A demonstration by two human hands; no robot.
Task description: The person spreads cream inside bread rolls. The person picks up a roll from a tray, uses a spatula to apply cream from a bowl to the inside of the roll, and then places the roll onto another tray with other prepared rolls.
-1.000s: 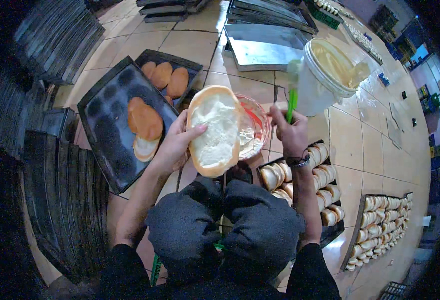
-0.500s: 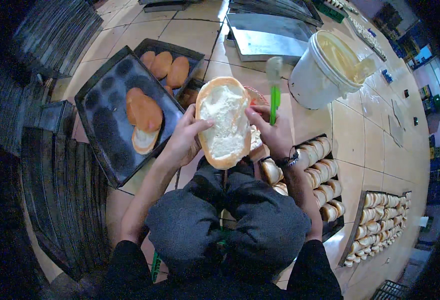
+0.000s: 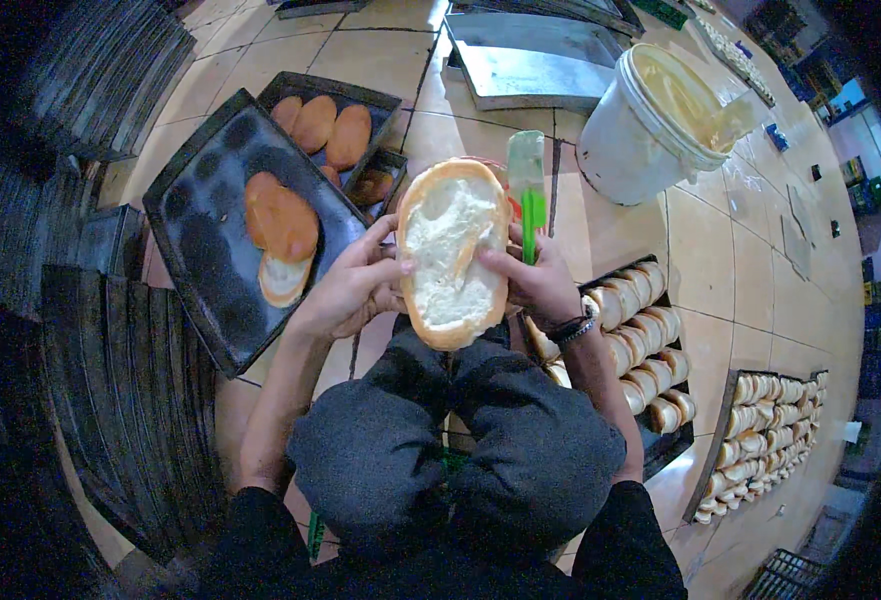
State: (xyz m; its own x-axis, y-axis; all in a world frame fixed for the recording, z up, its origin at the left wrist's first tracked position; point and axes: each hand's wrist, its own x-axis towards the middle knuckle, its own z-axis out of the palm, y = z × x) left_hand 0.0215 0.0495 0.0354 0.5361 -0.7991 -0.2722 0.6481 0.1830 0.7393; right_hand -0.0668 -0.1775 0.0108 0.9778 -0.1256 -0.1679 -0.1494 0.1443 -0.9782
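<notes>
A long oval bread half (image 3: 450, 260), its cut face coated in white cream, is held upright in front of my knees. My left hand (image 3: 355, 285) grips its left edge, with the thumb on the cream and the fingers behind. On the opposite edge my right hand (image 3: 540, 280) pinches the bread, its thumb also on the cream. The same hand keeps a green-handled spatula (image 3: 527, 175), its cream-smeared blade pointing up. Behind the bread a red-rimmed thing is mostly hidden.
On the left a dark tray (image 3: 210, 215) carries bread pieces, with a smaller tray (image 3: 395, 110) of brown bread behind. A white bucket (image 3: 610, 135) of pale cream stands at right. Below it sits a tray of filled rolls (image 3: 645, 335), and another tray of rolls (image 3: 760, 435) lies farther right. Stacked trays (image 3: 125, 400) line the left.
The bread has come slightly lower and nearer my knees. My right thumb has slid further onto the cream, and the spatula has shifted a little left and down.
</notes>
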